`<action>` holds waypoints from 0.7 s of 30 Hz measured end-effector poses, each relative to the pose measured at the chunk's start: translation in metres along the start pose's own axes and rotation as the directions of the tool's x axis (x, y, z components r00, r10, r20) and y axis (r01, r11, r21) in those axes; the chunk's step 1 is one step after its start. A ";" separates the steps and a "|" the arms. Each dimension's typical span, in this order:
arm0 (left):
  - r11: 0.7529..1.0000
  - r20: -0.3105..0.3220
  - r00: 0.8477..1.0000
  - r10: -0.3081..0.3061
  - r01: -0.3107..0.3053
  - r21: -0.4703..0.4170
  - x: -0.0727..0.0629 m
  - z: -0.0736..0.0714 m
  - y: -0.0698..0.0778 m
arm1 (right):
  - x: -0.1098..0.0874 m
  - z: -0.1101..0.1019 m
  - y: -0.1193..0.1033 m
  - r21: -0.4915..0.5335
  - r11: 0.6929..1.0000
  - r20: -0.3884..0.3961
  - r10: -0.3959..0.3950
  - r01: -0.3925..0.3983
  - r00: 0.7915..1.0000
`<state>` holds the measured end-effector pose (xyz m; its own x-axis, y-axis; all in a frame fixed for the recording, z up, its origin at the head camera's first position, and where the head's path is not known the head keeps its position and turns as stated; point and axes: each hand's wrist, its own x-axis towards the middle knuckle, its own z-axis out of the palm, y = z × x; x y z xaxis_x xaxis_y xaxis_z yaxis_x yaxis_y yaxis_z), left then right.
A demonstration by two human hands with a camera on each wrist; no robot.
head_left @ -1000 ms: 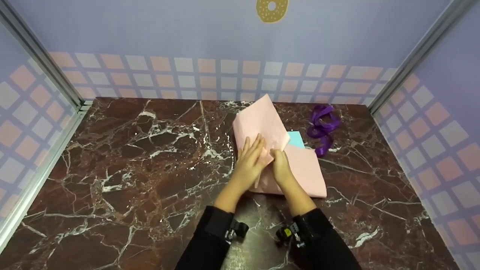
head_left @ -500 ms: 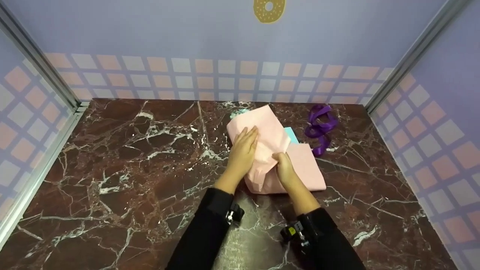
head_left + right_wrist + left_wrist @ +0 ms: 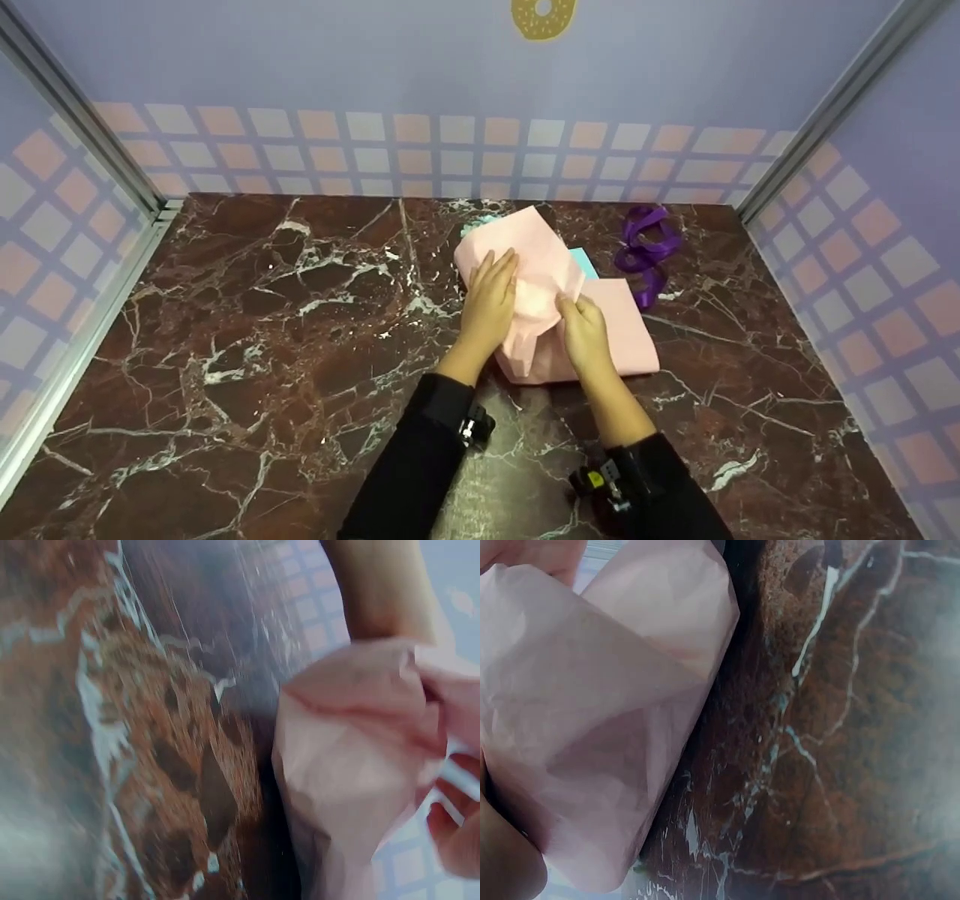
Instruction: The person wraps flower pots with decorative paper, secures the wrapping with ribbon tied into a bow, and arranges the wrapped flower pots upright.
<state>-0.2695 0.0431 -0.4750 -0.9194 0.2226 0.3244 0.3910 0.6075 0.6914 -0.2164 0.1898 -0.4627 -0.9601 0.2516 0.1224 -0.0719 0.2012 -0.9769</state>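
Note:
A pink wrapping paper (image 3: pixel 536 244), creased and folded over, lies in front of the person, its near part spread out to the right. Flat on its left side rests the left hand (image 3: pixel 489 296), fingers straight. The right hand (image 3: pixel 585 326) pinches the flap's right corner between thumb and fingers. From under the paper's upper left edge peeks a pale teal frilly thing (image 3: pixel 480 223); most of it is hidden. In the right wrist view, fingers (image 3: pixel 459 829) of the right hand show beside the crumpled paper (image 3: pixel 345 757).
A light blue flat piece (image 3: pixel 583 262) sticks out behind the paper. Farther right, a curled purple ribbon (image 3: pixel 646 251) lies on the dark marbled table (image 3: pixel 300 360). Panels with a tile pattern (image 3: pixel 420 150) enclose the back and sides.
The left hand has slid up and left on the paper. The right hand has drawn the paper's corner slightly right, and the teal thing has come into view at the upper left.

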 end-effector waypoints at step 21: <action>0.997 0.030 0.999 -0.022 0.024 -0.072 -0.001 0.002 0.000 | -0.007 -0.001 0.012 0.404 0.893 0.069 0.188 -0.199 0.980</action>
<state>-0.2690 0.0446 -0.4762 -0.9286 0.2318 0.2897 0.3708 0.5561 0.7438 -0.2104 0.1911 -0.4754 -0.9727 0.2192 -0.0755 0.0180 -0.2532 -0.9672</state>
